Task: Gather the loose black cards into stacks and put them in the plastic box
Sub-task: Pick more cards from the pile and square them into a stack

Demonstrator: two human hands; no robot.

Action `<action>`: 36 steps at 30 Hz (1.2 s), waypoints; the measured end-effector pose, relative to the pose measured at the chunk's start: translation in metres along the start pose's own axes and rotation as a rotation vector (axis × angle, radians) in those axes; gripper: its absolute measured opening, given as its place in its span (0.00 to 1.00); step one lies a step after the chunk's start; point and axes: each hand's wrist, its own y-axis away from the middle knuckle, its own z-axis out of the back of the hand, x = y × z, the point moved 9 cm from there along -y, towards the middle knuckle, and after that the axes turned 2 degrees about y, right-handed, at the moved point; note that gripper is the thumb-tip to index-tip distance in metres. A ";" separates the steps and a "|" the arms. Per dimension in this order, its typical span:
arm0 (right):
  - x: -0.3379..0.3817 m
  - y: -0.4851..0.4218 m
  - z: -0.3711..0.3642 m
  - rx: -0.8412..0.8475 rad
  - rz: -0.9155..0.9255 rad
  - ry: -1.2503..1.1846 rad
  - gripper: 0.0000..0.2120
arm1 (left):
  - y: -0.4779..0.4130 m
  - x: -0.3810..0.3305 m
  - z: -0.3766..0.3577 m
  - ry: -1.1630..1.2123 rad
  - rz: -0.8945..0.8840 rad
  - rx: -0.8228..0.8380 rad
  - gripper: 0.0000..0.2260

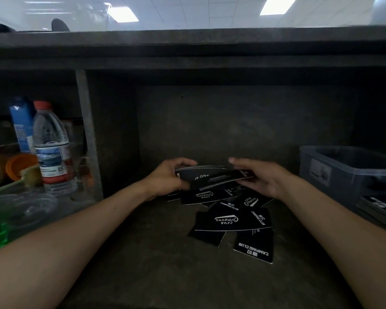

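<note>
Black stack of cards [211,178] hangs over loose cards [230,219] on the tabletop [143,253]; fingers of the left hand [167,177] curl round one end, fingers of the right hand [268,179] pinch the other.

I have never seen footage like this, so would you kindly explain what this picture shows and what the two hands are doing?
There is no machine here: a person works with bare hands, and the single picture comes from a camera worn on their head, looking forward and down. The left hand and right hand each grip one end of a stack of black cards. More loose cards lie scattered on the dark surface just below. A grey plastic box stands at the right, and a water bottle stands at the left.
</note>
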 end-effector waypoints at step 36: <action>0.054 0.028 0.052 -0.459 0.423 -0.186 0.06 | 0.000 -0.005 -0.004 -0.075 -0.079 0.005 0.28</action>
